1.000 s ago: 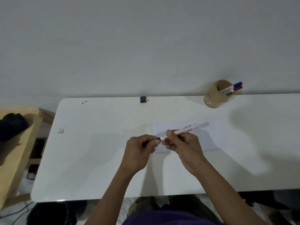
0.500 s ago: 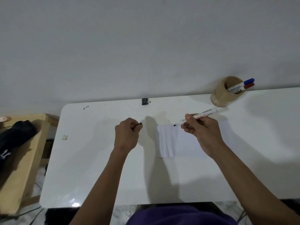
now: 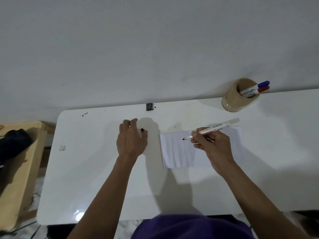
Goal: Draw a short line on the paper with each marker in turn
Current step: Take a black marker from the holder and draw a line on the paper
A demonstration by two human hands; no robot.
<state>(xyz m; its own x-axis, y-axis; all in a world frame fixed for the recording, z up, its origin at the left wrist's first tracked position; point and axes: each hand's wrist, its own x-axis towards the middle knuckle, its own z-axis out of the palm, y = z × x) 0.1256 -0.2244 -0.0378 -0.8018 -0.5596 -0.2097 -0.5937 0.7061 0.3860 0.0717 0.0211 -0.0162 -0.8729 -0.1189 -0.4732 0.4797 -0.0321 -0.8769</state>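
Black clip [image 3: 149, 106] at white table's [image 3: 96, 178] far edge.

Print on the marker [image 3: 213, 129] — too blurred to read.

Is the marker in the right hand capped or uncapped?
Uncapped: the marker shows a bare black tip over the paper; a black cap is by the left hand.

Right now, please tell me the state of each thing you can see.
black marker: uncapped, held in right hand
black cap: off, at left hand
paper: flat, no line visible
holder: tilted, holds two capped markers
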